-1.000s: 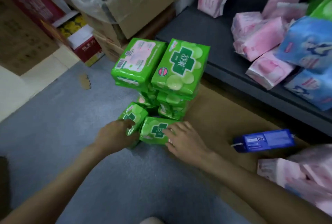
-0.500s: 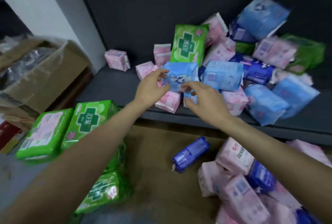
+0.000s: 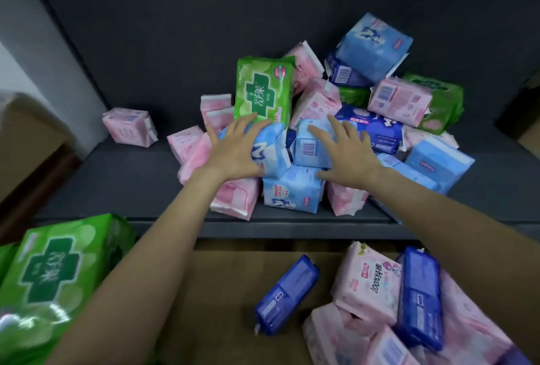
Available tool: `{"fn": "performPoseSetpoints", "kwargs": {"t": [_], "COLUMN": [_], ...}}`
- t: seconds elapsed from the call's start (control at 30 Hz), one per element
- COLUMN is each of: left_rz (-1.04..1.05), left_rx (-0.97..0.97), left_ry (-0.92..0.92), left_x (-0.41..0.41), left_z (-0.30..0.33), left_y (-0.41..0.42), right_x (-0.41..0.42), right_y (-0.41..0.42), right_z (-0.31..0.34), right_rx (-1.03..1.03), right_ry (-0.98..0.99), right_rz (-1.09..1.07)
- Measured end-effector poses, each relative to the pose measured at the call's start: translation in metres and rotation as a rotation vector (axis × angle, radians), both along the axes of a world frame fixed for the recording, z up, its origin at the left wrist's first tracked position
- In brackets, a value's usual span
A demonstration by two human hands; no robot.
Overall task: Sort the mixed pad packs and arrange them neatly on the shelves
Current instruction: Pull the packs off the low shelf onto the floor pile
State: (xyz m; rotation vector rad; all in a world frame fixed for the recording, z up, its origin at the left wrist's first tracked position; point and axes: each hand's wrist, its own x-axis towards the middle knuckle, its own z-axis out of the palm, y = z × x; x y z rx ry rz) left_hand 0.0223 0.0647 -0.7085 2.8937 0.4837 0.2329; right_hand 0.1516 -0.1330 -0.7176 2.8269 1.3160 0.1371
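Left hand (image 3: 233,149) and right hand (image 3: 347,149), grip flat, fingers spread, grasping nothing, press light-blue packs (image 3: 309,145) | heaped pad packs mid-shelf (image 3: 117,177) | risk: shove tips leaning green pack (image 3: 263,89), front packs slide off shelf's front edge.

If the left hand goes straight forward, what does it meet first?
Probably the upright green pack: the left hand lies on a light blue pack, fingers pointing at its base.

A dark shelf (image 3: 117,183) carries a heap of mixed pad packs (image 3: 388,119), with one pink pack (image 3: 128,126) lying apart, left of the heap.
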Motion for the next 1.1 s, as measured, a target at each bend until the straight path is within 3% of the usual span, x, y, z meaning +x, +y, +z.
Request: {"fn": "performPoseSetpoints", "kwargs": {"t": [0.17,0.3,0.37,0.47,0.63,0.77,0.87,1.0,1.1], "left_rz": [-0.052,0.008,0.077,0.165,0.181,0.307,0.309,0.296,0.322], "left_rx": [0.110,0.186,0.078,-0.228,-0.467,-0.393,-0.244,-0.188,-0.201], "left_ry": [-0.070,-0.259,-0.474,-0.680,-0.544,-0.495,-0.410,-0.408,-0.388], "left_x": [-0.002,-0.003,-0.015,-0.041,-0.091,-0.133,-0.159,-0.184,-0.187], "left_z": [-0.006,-0.013,-0.014,-0.010,-0.033,-0.062,-0.080,-0.105,-0.115], "left_y": [0.011,0.004,-0.012,-0.047,-0.085,-0.092,-0.088,-0.086,-0.083], "right_x": [0.020,0.025,0.015,-0.013,-0.075,-0.113,-0.130,-0.138,-0.129], "right_y": [-0.001,-0.003,-0.010,-0.042,-0.093,-0.094,-0.083,-0.068,-0.068], "right_z": [-0.002,-0.002,0.004,0.015,-0.006,-0.035,-0.059,-0.080,-0.097], "right_rx": [0.069,0.150,0.251,0.601,0.809,0.939,0.877,0.552,0.305], "right_ry": [-0.177,-0.014,0.085,0.225,0.618,0.957,0.983,0.788,0.516], "right_rz": [-0.088,-0.129,-0.168,-0.246,-0.228,-0.147,-0.058,0.162,0.282]}}
